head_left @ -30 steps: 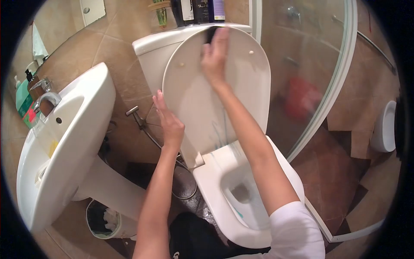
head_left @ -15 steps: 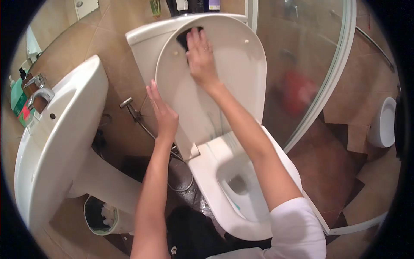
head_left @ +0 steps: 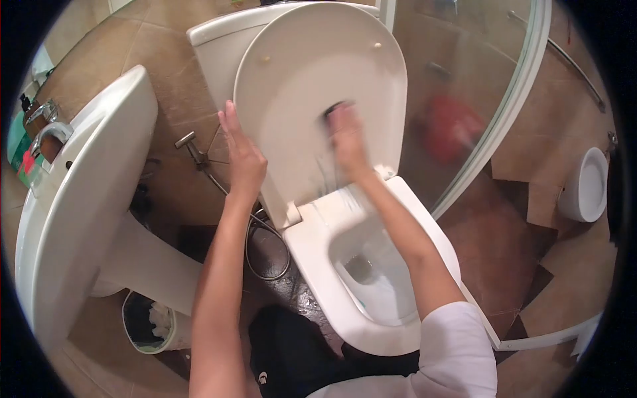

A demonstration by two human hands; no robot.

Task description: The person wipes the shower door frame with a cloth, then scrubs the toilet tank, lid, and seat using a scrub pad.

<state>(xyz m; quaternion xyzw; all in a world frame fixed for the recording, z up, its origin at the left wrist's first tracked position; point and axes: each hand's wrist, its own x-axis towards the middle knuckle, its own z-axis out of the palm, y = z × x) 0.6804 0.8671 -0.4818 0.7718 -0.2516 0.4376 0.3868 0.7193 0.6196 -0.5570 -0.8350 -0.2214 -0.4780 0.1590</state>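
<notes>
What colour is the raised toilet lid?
The toilet lid is creamy white, best seen in the head view.

Bathroom, toilet (head_left: 324,224), washbasin (head_left: 99,174), glass shower door (head_left: 488,76)

White toilet lid (head_left: 292,99), raised, bluish streaks (head_left: 322,170) low on its underside, dark scrubber (head_left: 328,113) near its middle, partly hidden

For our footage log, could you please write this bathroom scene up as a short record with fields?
Right hand: blurred, holding a dark item against the raised lid
Left hand: open beside the lid's left edge; contact unclear
Streaks: bluish, near the lid's lower end
Seat: lowered on the bowl
Left side: sink, sprayer, bin
Right side: red object behind glass
</notes>
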